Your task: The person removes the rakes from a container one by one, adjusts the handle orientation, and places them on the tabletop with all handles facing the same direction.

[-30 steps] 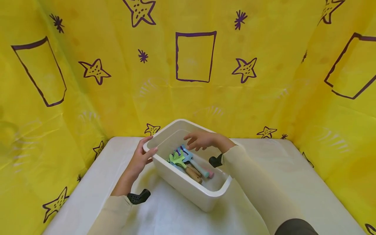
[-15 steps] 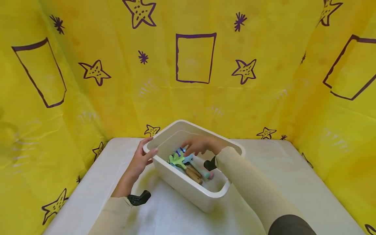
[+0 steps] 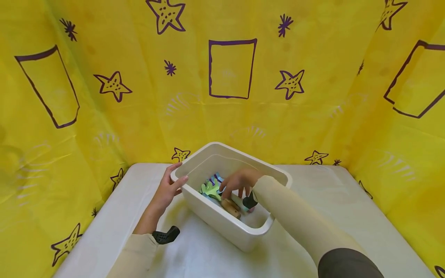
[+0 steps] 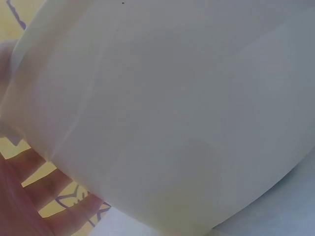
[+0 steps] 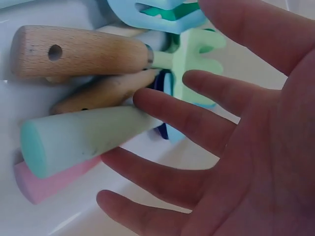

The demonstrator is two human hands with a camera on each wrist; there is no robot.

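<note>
A white plastic bin stands at an angle, holding several small garden tools. My left hand grips its left corner, thumb over the rim and the other fingers along the outside. Inside the bin my right hand reaches down with fingers spread over the tools. Below those fingers, in the right wrist view, lie a light green hand rake with a wooden handle, a second wooden handle, a pale mint handle and a pink handle. The fingertips overlap the mint handle. A light blue tool head is partly visible.
The bin sits on a white-covered table. Yellow sheeting with purple drawn stars and frames encloses the back and both sides. In the left wrist view the bin's outer wall fills most of the picture.
My right hand has come lower into the bin and toward the tool handles, its fingers now pointing down. The left hand keeps its hold on the corner; the bin stays in place.
</note>
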